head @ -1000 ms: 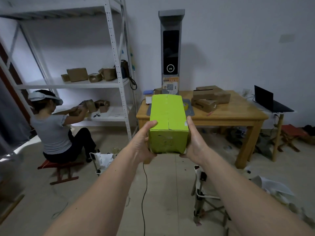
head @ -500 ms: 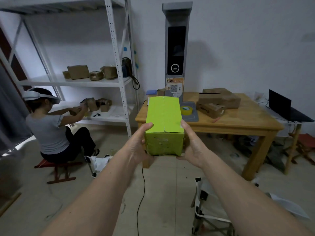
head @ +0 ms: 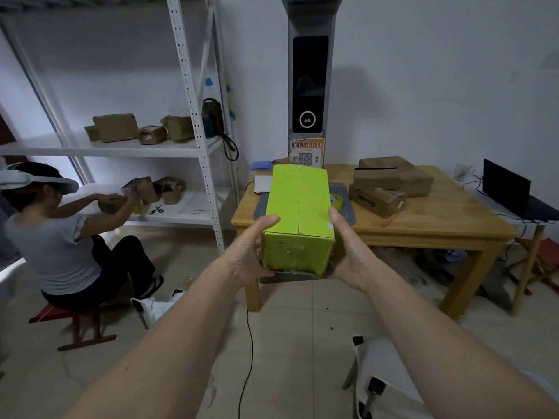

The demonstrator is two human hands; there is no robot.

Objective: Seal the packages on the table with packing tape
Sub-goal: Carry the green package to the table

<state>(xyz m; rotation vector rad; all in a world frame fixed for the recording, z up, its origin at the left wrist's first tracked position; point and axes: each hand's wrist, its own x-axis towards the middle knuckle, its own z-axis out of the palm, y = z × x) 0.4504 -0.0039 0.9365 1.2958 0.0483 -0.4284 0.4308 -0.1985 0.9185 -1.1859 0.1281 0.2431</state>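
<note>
Your left hand (head: 246, 252) and right hand (head: 348, 252) clamped on opposite sides of the green box (head: 298, 219), box held in mid-air before the worktop (head: 423, 225), long axis pointing away from you, top seam running lengthwise, yellow tape roll (head: 338, 201) on worktop behind it.

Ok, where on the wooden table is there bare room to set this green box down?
The near right of the wooden table is bare, between the brown cardboard boxes and its front edge. The left part is crowded: grey mat, yellow tape roll, white paper. Both hands hold the bright green box.
</note>
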